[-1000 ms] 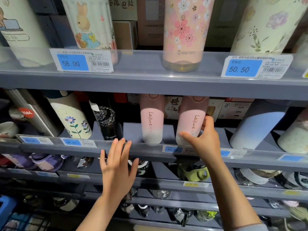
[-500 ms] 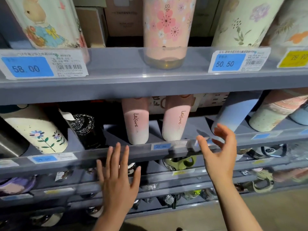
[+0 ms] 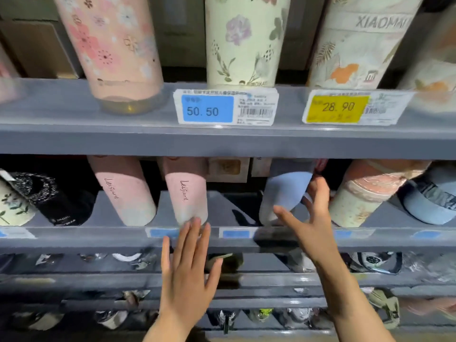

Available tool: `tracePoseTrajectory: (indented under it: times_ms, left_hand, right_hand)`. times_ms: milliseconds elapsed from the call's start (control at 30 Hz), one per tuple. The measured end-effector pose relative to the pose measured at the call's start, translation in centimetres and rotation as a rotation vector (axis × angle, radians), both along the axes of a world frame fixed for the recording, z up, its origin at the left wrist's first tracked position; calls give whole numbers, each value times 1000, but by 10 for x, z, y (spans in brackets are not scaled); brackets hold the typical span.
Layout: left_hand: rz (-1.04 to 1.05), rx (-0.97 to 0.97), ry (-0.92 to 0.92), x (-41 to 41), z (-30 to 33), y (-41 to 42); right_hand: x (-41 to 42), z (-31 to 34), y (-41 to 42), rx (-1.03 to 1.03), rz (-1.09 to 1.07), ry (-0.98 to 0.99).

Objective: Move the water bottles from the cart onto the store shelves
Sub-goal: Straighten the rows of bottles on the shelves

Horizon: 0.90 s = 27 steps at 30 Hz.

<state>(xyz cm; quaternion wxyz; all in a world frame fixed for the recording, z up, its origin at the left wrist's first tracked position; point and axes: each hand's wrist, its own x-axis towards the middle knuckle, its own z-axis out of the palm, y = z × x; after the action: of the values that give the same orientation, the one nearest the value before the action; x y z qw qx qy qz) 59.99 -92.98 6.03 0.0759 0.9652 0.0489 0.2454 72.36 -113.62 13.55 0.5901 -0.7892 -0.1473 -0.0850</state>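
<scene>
**Two bare hands reaching toward bottles on a grey store shelf**

Right hand (image 3: 313,225), grip wide: fingers spread and lightly bent, thumb pointing left, raised just in front of a pale blue bottle (image 3: 283,191) on the middle shelf (image 3: 74,239). Fingertips overlapping that bottle's right side; actual touch hard to judge through the motion blur. Nothing held.

Left hand (image 3: 187,275), grip flat and wide: fingers straight and close together, pointing up, tips reaching the front rail of the middle shelf just below a pink "Leisure" bottle (image 3: 187,193). Nothing held here either.

Middle shelf, left to right: cream flowered bottle at the far left edge, black speckled bottle (image 3: 49,201), a second pink "Leisure" bottle (image 3: 123,193), the first pink one, the pale blue one, a cream-and-peach bottle (image 3: 370,193), and a light blue bottle (image 3: 431,201) at the right edge. All leaning with bases toward the front rail. Small blue price tags along that rail, blurred.

Upper shelf (image 3: 74,134) above: pink blossom bottle (image 3: 116,50), cream floral bottle (image 3: 244,40), and a leaf-patterned bottle marked "XIAOMAI" (image 3: 357,45), standing behind a clear front strip. Blue price tag reading 50.50 (image 3: 225,107); yellow price tag reading 28.90 (image 3: 350,107) to its right.

Lower shelves below the hands: more wrapped bottles and cups, dim and too blurred to tell apart.
</scene>
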Motion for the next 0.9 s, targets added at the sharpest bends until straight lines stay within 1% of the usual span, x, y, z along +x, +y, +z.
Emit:
tracePoseTrajectory:
  times_ms: [100, 200, 300, 433, 533, 600, 700, 767, 800, 833, 900]
  left_hand:
    - [118, -4, 33, 6, 1, -16]
    - [186, 8, 57, 5, 5, -25]
    - [208, -15, 75, 4, 5, -30]
    - [206, -15, 44, 4, 5, -28]
    - [210, -21, 0, 8, 1, -29]
    - [206, -39, -28, 10, -4, -32]
    - [215, -58, -49, 13, -7, -32]
    - [219, -46, -30, 13, -8, -29]
    - [211, -40, -22, 12, -8, -27]
    - [200, -35, -18, 12, -9, -25]
    - [186, -20, -25, 11, -10, -21]
  right_hand:
    - [8, 4, -7, 28, 181, 28]
    - [13, 1, -14, 38, 217, 22]
    - [19, 3, -16, -14, 198, 12]
    - [20, 6, 0, -147, 12, -6]
    - [17, 8, 8, -168, -52, 5]
    - [16, 11, 3, -130, -21, 88]
    - [14, 14, -9, -46, 149, 209]
    - [15, 11, -13, -36, 215, 211]
    - [16, 10, -13, -34, 215, 196]
    - [16, 9, -12, -41, 200, 178]
    - [17, 9, -4, -119, 128, 136]
